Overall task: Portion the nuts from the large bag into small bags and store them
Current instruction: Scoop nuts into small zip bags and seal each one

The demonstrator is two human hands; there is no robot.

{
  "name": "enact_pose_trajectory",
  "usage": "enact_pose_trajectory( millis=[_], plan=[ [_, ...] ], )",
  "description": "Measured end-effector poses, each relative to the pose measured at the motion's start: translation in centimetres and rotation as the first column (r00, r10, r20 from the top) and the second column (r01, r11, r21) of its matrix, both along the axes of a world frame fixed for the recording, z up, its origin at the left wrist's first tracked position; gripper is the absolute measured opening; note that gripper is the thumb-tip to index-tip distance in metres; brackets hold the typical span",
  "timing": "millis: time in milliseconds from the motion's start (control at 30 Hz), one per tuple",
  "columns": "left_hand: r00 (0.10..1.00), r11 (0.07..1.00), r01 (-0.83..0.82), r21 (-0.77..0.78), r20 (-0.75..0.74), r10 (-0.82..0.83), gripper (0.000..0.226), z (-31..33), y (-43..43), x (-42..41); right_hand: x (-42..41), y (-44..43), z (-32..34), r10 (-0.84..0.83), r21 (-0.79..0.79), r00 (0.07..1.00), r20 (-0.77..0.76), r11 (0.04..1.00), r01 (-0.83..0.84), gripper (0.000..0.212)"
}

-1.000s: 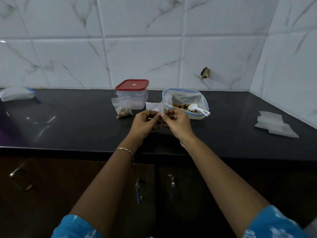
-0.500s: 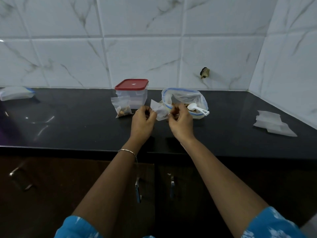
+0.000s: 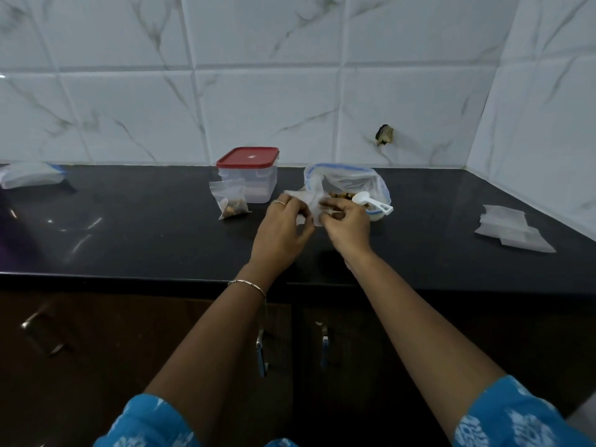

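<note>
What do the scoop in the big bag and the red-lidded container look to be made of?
Scoop: looks like white, smooth moulded plastic, one piece with a slotted handle end. Container: likely clear, slightly frosted plastic walls, since contents show through; the lid is opaque red plastic with a matte look.

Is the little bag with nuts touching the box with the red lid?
Cannot tell. In the head view, the little bag overlaps the front of the box, so any gap between them is hidden.

Black countertop (image 3: 145,240): container (image 3: 248,179), large bag (image 3: 348,182), small bags (image 3: 512,229).
</note>
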State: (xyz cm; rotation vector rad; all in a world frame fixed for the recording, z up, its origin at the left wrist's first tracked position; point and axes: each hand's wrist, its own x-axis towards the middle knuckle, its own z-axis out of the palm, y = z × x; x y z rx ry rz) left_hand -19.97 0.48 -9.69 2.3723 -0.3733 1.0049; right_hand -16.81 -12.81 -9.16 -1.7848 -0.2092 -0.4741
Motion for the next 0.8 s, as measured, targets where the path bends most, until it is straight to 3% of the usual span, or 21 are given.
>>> enact_pose_trajectory(
  millis=[100,167,267,500,600,700,800],
  plan=[
    [1.0,0.993,-0.02,0.116,0.0,0.02,0.07,-0.5,0.2,0.6,0.5,-1.0,-0.2,0.057,0.034,0.998,-0.002,0.998,-0.057,0.025],
    [0.999,0.985,-0.038,0.169,-0.023,0.043,0.09,-0.6,0.3,0.8,0.4,-1.5,-0.3,0.162,0.071,0.987,-0.004,0.984,-0.162,0.024],
    [0.999,0.983,-0.029,0.179,-0.018,0.033,0.09,-0.6,0.2,0.8,0.2,-1.8,-0.4,0.267,0.084,0.964,-0.003,0.96,-0.266,0.026],
    [0.999,0.984,-0.036,0.176,0.045,0.029,0.076,-0.8,0.2,0.8,-0.3,-1.8,-0.4,0.294,0.042,0.955,0.023,0.955,-0.295,0.025],
    [0.999,0.988,-0.041,0.146,0.026,0.038,0.074,-0.6,0.2,0.9,-0.1,-1.8,-0.2,0.193,0.052,0.98,0.04,0.979,-0.195,0.005],
    [1.0,0.988,-0.024,0.151,-0.007,0.025,0.074,-0.3,0.0,1.3,1.0,-3.1,0.5,-0.061,0.086,0.998,0.022,0.995,0.059,0.013],
    [0.999,0.997,-0.007,0.082,-0.034,0.009,0.071,-0.3,0.2,1.2,1.8,-5.2,0.3,-0.312,-0.122,0.946,0.084,0.939,0.321,0.014]
  ],
)
